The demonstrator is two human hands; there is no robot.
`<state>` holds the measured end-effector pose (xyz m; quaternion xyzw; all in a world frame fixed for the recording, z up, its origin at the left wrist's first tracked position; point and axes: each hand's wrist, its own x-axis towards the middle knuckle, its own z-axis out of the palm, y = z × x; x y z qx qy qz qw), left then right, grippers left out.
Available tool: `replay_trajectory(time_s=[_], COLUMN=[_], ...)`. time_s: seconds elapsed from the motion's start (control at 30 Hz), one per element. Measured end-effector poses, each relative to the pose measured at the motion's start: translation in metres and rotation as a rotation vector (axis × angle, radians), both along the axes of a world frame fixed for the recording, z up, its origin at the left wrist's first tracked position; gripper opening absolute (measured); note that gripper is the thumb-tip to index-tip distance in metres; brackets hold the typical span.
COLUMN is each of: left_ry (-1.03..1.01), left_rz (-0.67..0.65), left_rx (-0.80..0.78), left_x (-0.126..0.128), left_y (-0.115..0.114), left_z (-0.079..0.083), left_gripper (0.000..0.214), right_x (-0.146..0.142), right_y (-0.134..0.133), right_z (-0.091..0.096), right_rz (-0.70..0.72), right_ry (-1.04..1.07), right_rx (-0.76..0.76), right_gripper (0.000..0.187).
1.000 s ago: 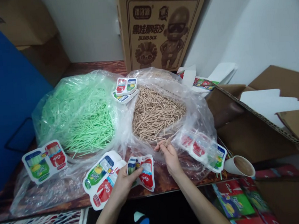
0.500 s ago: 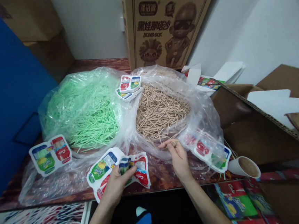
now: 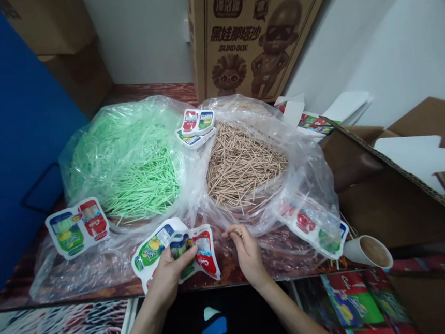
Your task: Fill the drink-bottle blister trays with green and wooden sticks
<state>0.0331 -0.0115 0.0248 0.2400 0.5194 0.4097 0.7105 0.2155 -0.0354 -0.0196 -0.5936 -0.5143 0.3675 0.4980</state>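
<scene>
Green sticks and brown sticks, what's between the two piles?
In the head view, bunched clear plastic lies between them, with small printed packs toward the back.

One head-worn camera looks forward and down across the bench [image 3: 229, 264], close above the left hand [image 3: 166, 275] and right hand [image 3: 247, 252], which show below centre; the top edge cuts the printed carton [image 3: 260, 36].
</scene>
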Motion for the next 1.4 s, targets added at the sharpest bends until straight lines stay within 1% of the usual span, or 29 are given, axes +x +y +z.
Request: replay_trajectory(time_s=[0.07, 0.13, 0.2, 0.23, 0.3, 0.33, 0.4, 0.47, 0.53, 0.6, 0.67, 0.7, 0.77, 0.87, 0.93, 1.03, 1.1, 1.17, 1.3, 1.4], left_ry=[-0.058, -0.103, -0.128, -0.139, -0.165, -0.179, -0.203, -0.216, -0.222, -0.217, -0.210, -0.205, -0.189, -0.133, -0.099, -0.094, -0.103, -0.107, -0.104, -0.108], left_rz=[-0.004, 0.020, 0.058, 0.066, 0.057, 0.051, 0.058, 0.087, 0.104, 0.098, 0.084, 0.080, 0.076, 0.074, 0.102, 0.194, 0.240, 0.267, 0.293, 0.295], left_rx=[-0.050, -0.079, -0.076, -0.073, -0.080, -0.093, -0.115, -0.121, -0.117, -0.109, -0.091, -0.085, -0.085, -0.100, -0.090, -0.052, -0.036, -0.034, -0.049, -0.045], left_x=[0.006, 0.011, 0.016, 0.018, 0.024, 0.028, 0.036, 0.043, 0.047, 0.049, 0.048, 0.047, 0.044, 0.035, 0.026, 0.012, 0.005, 0.000, -0.004, -0.005], left_y=[0.001, 0.004, 0.008, 0.011, 0.018, 0.022, 0.030, 0.037, 0.041, 0.042, 0.040, 0.038, 0.033, 0.027, 0.024, 0.021, 0.019, 0.018, 0.014, 0.011], left_z=[-0.001, -0.003, -0.004, -0.004, -0.006, -0.007, -0.010, -0.013, -0.015, -0.015, -0.013, -0.012, -0.009, -0.004, 0.000, 0.005, 0.007, 0.008, 0.005, 0.005], left_gripper=[0.034, 0.034, 0.034, 0.034, 0.033, 0.032, 0.031, 0.030, 0.029, 0.028, 0.030, 0.032, 0.037, 0.039, 0.039, 0.042, 0.045, 0.048, 0.048, 0.047], right_x=[-0.003, -0.007, -0.008, -0.006, 0.004, 0.011, 0.028, 0.044, 0.055, 0.060, 0.060, 0.058, 0.051, 0.038, 0.030, 0.024, 0.023, 0.021, 0.019, 0.029], right_y=[-0.010, -0.020, -0.024, -0.023, -0.013, -0.004, 0.015, 0.033, 0.044, 0.047, 0.042, 0.038, 0.028, 0.016, 0.011, 0.008, 0.007, 0.006, 0.005, 0.013], right_z=[0.005, 0.006, 0.002, -0.001, -0.008, -0.011, -0.016, -0.018, -0.017, -0.014, -0.009, -0.007, -0.001, 0.005, 0.002, -0.006, -0.009, -0.008, 0.005, 0.015], right_rz=[-0.008, 0.042, 0.062, 0.036, -0.064, -0.118, -0.173, -0.181, -0.157, -0.116, -0.085, -0.077, -0.047, 0.057, 0.134, 0.184, 0.192, 0.195, 0.167, 0.088], right_ry=[-0.002, 0.017, 0.125, 0.215, 0.413, 0.491, 0.539, 0.497, 0.480, 0.528, 0.557, 0.531, 0.410, 0.216, 0.138, 0.065, 0.044, 0.039, 0.027, 0.010], right_rx=[0.003, -0.037, -0.119, -0.162, -0.215, -0.215, -0.161, -0.095, -0.086, -0.126, -0.149, -0.138, -0.094, -0.052, -0.058, -0.068, -0.072, -0.071, -0.058, -0.048], right_gripper=[0.017, 0.018, 0.018, 0.018, 0.020, 0.021, 0.022, 0.022, 0.022, 0.022, 0.020, 0.018, 0.015, 0.016, 0.019, 0.020, 0.021, 0.021, 0.019, 0.016])
